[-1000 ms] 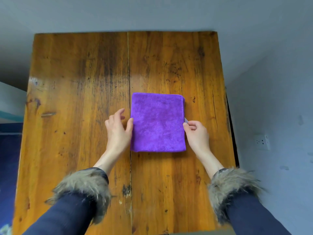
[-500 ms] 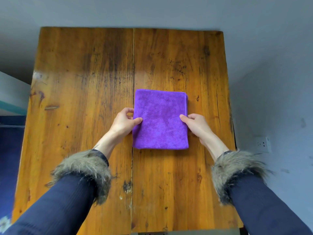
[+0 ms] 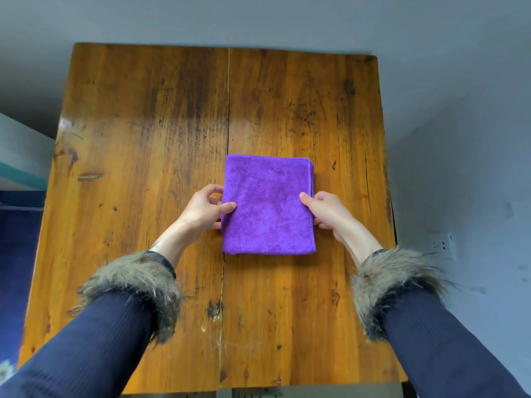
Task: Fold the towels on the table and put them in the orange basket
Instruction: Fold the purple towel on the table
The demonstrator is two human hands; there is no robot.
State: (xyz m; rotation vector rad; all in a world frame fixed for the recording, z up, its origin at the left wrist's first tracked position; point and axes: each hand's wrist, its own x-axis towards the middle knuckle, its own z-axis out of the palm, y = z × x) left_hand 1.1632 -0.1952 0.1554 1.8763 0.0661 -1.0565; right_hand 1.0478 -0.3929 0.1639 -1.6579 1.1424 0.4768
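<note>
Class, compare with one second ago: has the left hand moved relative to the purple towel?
Yes. The left hand has closed in rightward onto the purple towel; its thumb now lies on top, pinching the left edge.

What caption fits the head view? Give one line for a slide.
Both hands, left hand and right hand, grip the folded purple towel on the wooden table.
</note>
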